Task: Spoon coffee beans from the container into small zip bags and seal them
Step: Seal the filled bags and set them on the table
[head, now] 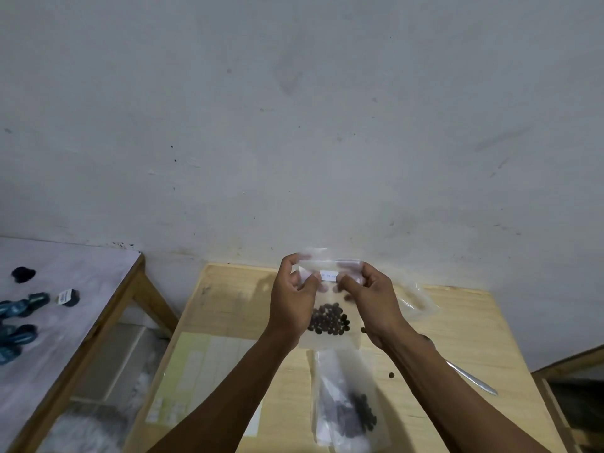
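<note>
- The small zip bag point(328, 299) hangs upright over the wooden table point(457, 322), mouth at 12 o'clock and coffee beans point(328, 319) pooled low toward 6 o'clock; its zip strip runs from 9 to 3 o'clock between the two hands.
- The left hand point(294, 299) pinches the strip's 9 o'clock end, thumb in front and fingers curled behind; the right hand point(369, 295) pinches the 3 o'clock end the same way. Both sit level with the seal, about equally near it.
- My read: the seal is being pressed shut, so the next move likely runs along that horizontal axis; blur hides whether the strip has already closed.
- A filled bag point(346, 410) lies flat at 6 o'clock below the held one, with empty bags point(415, 302) at 3 o'clock behind the right hand.
- A spoon handle point(474, 379) shows at 4 o'clock, partly hidden by the right forearm; two stray beans point(391, 375) lie near it.
- The bean container is not visible.
- A grey wall point(294, 109) backs the table; a second table point(81, 289) with dark items stands at 9 o'clock.
</note>
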Tool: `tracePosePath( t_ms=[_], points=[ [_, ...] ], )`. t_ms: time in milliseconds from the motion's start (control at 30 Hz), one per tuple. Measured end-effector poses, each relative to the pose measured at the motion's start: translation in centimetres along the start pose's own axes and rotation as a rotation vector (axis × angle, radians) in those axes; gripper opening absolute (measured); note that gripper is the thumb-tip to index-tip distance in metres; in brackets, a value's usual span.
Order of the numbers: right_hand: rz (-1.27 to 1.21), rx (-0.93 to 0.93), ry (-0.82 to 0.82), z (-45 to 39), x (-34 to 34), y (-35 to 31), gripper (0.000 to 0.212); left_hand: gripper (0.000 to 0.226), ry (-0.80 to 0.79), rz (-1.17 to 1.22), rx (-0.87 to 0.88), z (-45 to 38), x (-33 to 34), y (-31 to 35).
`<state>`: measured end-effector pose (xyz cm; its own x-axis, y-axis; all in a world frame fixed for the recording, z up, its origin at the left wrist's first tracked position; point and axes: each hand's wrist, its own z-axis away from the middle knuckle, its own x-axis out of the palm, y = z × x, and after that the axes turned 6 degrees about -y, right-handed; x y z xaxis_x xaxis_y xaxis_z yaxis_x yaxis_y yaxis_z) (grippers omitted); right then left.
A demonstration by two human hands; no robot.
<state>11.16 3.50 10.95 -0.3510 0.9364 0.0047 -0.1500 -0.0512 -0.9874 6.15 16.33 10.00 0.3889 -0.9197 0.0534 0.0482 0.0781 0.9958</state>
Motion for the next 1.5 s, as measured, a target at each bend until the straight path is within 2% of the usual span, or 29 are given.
tracePosePath(
  t_ms=[233, 300, 367, 467, 567, 800, 1000, 1133, 1500],
  points=[
    [0.169, -0.044, -0.229, 1.5, -0.8, 2.2, 0.047, 0.040, 0.170, -0.197, -0.126, 0.4, -1.9, -1.7],
    [0.163, -0.033, -0.286, 1.7, -0.8, 3.3, 0.054, 0.042, 0.177, -0.098, -0.156, 0.9, -2.8, -1.5],
    [0.165, -0.005, -0.268, 1.5, -0.5, 4.5, 0.057, 0.051, 0.156, 0.005, -0.192, 1.7, -3.7, -1.6],
    [0.119, 0.073, -0.182, 1.2, 0.4, 6.3, 0.056, 0.055, 0.147, -0.083, -0.312, 2.9, -5.1, -3.7],
    [0.147, 0.145, -0.145, 0.9, 1.9, 8.3, 0.052, 0.048, 0.149, -0.161, -0.402, 4.1, -6.7, -6.2],
    [0.236, 0.235, -0.161, -0.9, 7.2, 11.1, 0.059, 0.047, 0.151, -0.261, -0.432, 1.7, -12.2, -9.0],
    [0.382, 0.304, -0.140, -4.6, 10.6, 13.0, 0.056, 0.050, 0.108, -0.493, -0.425, -3.1, -15.5, -11.4],
    [0.437, 0.340, -0.092, -7.7, 12.2, 14.0, 0.055, 0.053, 0.030, -0.632, -0.417, -6.4, -16.7, -12.8],
    [0.511, 0.388, -0.009, -10.7, 13.8, 15.8, 0.057, 0.060, -0.064, -0.761, -0.459, -9.9, -16.9, -14.6]
  ],
)
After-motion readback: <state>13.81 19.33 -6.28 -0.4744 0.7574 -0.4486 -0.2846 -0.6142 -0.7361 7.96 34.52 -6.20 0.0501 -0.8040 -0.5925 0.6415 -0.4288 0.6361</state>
